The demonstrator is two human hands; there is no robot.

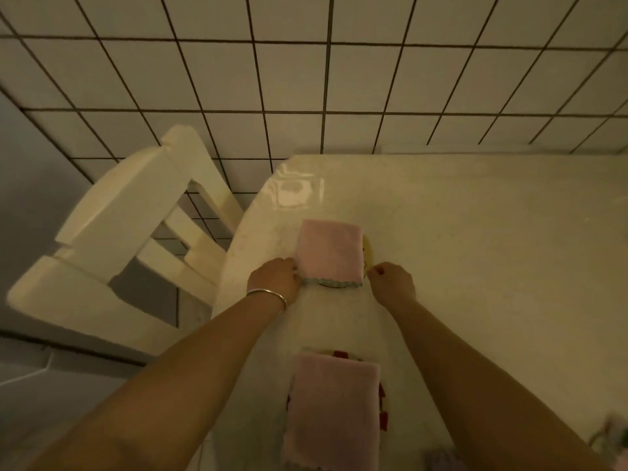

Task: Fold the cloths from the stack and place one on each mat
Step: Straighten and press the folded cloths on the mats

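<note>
A folded pink cloth (328,251) with a blue scalloped edge lies on a yellowish mat (368,254), which shows only at the cloth's right side. My left hand (274,278), with a silver bangle on the wrist, pinches the cloth's near left corner. My right hand (390,280) hovers just right of the cloth's near right corner, fingers curled, a small gap from the fabric. Closer to me, a second folded pink cloth (331,409) covers a mat with red marks (383,407). The stack of cloths is out of view.
The glossy cream table (492,249) stretches to the right. A cream wooden chair (112,239) stands at the table's left end on a white tiled floor (306,73). Something purplish (438,458) and a blurred object (608,433) sit at the bottom right.
</note>
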